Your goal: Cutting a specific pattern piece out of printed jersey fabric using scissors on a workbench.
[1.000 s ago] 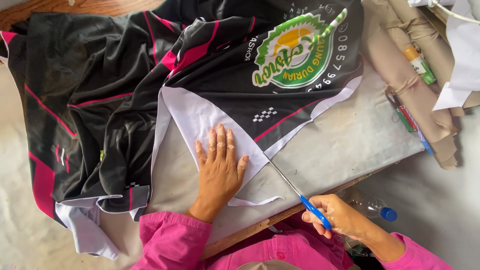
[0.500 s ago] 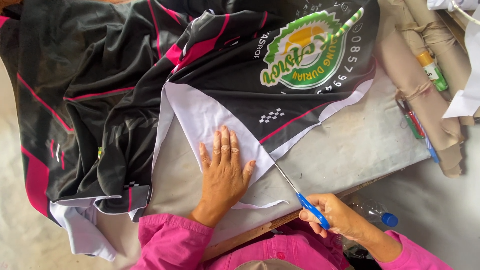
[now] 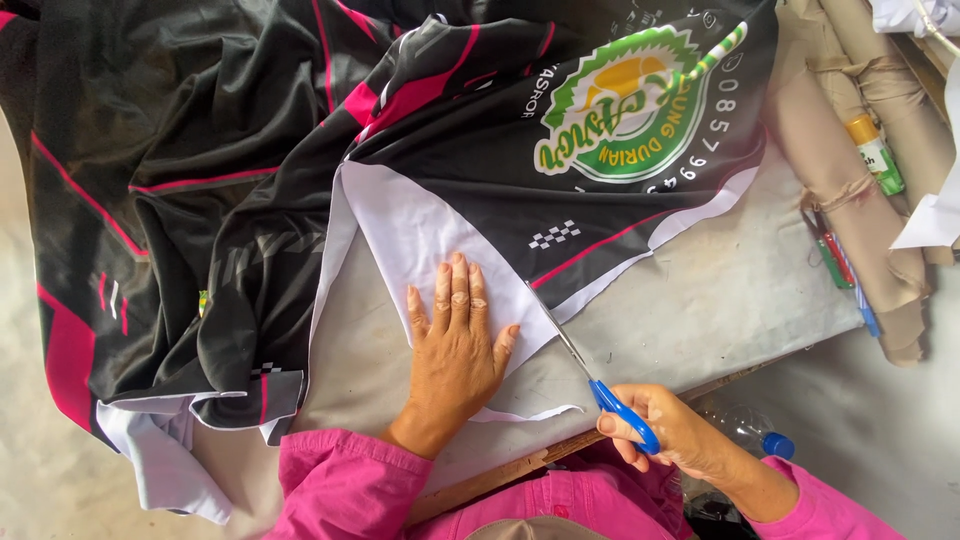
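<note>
A large black fabric (image 3: 230, 200) with pink stripes and a round green and yellow printed emblem (image 3: 625, 105) is spread over a grey table (image 3: 720, 300). Its white underside (image 3: 410, 230) is folded up in the middle. My left hand (image 3: 455, 345) lies flat on this white part, fingers apart, pressing it down. My right hand (image 3: 670, 430) grips blue-handled scissors (image 3: 590, 365). Their blades point up and left along the white fabric edge, just right of my left hand.
Rolled tan cloth bundles (image 3: 850, 160) lie along the table's right side with a glue stick (image 3: 875, 150) and pens (image 3: 835, 255). White paper (image 3: 935, 210) sits at the far right. A plastic bottle with a blue cap (image 3: 760, 435) lies below the table edge.
The scissors and my right hand have crept a little up and left along the white edge. My left hand stays pressed on the fabric. The view has shifted slightly.
</note>
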